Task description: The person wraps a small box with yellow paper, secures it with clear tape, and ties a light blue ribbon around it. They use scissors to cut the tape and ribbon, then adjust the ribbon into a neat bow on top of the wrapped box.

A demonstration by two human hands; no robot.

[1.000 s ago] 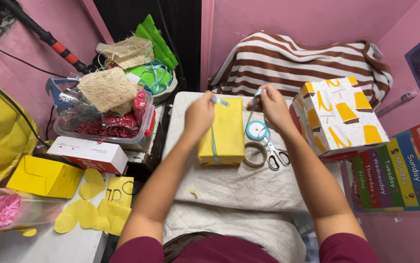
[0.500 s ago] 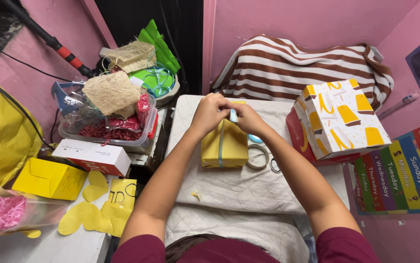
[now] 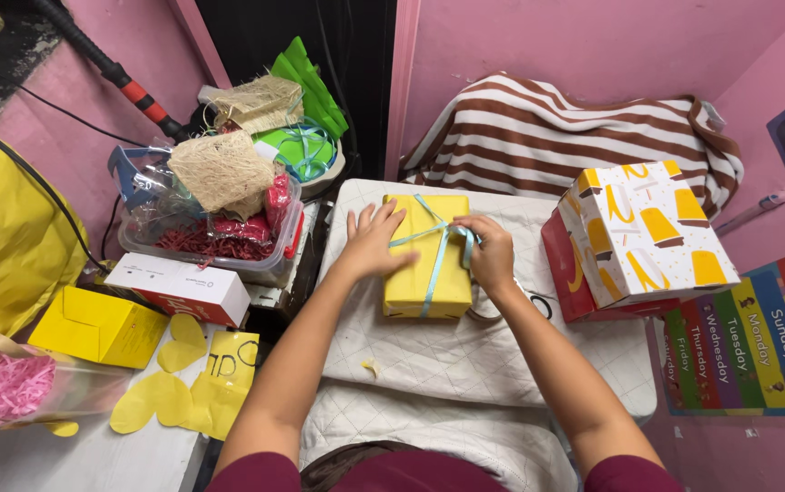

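From the head camera, a yellow wrapped box [image 3: 428, 260] lies on the white quilted pad [image 3: 465, 351], left of the patterned gift box [image 3: 647, 232]. The left hand [image 3: 372, 244] rests flat on the yellow box's left edge, fingers spread — the right hand [image 3: 491, 253] pinches the light blue ribbon [image 3: 436, 239] (crossed over the box) at its right side.

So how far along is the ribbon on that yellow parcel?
Done: the yellow parcel is fully wrapped, and the light blue ribbon runs lengthwise down it and across its upper part. In hand: the left hand lies flat on the parcel's left side, while the right hand pinches the ribbon at the right edge. Left: no knot or bow shows yet; the scissors are mostly hidden under the right forearm.
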